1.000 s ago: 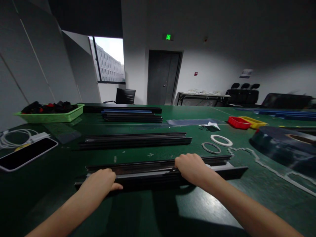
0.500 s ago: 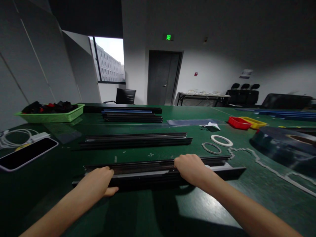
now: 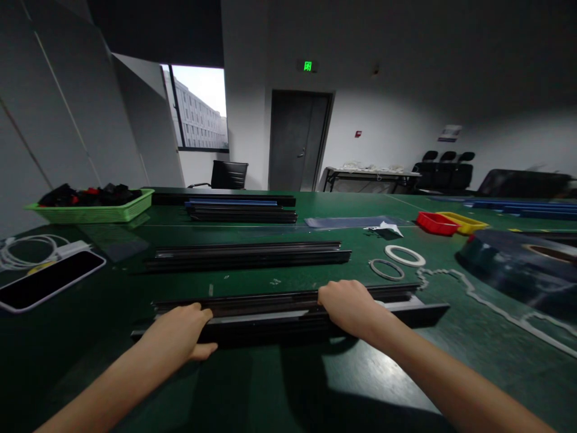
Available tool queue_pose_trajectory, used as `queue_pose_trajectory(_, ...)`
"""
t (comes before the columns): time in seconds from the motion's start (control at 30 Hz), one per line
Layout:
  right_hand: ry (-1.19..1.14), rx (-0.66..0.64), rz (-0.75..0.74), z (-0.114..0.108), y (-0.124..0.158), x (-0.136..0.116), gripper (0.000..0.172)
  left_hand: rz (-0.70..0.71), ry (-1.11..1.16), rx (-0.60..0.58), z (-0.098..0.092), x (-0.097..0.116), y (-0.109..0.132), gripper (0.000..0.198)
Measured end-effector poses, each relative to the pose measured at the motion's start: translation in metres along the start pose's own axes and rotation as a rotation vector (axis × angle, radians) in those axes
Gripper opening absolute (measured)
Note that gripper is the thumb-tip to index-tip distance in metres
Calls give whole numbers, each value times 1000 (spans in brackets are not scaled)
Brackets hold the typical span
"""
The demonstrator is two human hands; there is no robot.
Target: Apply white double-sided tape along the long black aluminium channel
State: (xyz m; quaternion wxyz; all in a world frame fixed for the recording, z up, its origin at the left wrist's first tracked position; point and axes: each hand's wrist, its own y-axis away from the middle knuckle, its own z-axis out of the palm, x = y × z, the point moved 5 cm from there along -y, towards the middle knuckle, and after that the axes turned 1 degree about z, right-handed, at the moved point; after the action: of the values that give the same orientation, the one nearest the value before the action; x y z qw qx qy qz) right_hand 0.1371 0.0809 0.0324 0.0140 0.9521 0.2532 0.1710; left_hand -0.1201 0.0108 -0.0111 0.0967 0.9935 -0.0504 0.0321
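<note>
A long black channel-shaped profile lies crosswise on the green table close to me, with a pale strip showing inside its channel. Near its left end, my left hand grips it, fingers over the top and thumb along the front wall. Right of the middle, my right hand is closed over the same profile, its fingertips hidden inside the channel. Beyond it lies a second black profile, parallel and untouched.
More black profiles lie farther back. To the left are a green basket of dark parts, a phone and a white cable. On the right are tape rings, a red tray, a yellow tray and a large film roll.
Both hands stay on the near profile in almost the same places. The left hand's fingers and thumb have shifted very slightly; the other objects have not moved.
</note>
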Motion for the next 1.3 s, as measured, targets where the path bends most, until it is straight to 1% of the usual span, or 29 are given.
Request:
queue_pose_trajectory(0.2,-7,2,-11,0,-1,-1,27,24,-49,20,4,2,-3,42)
queue_pose_trajectory(0.33,-4,-6,-9,-1,-1,-2,28,65,-117,64,3,13,-2,39)
queue_pose_trajectory(0.47,2,-23,1,-1,-1,-2,28,107,-124,104,0,21,0,37)
queue_pose_trajectory(0.6,1,-14,4,-1,-1,-2,28,152,-97,129,-1,23,0,35)
queue_pose_trajectory(0.73,3,-17,0,1,-1,-2,28,173,-88,135,0,21,-3,38)
queue_pose_trajectory(0.87,0,-24,-7,1,-2,-1,28,156,-114,122,3,18,-8,42)
queue_pose_trajectory(1.03,-6,-27,13,-4,-1,1,27,110,-130,59,9,15,-12,40)
queue_pose_trajectory(1.3,-2,-54,34,-10,2,1,26,26,-19,8,4,15,-8,30)
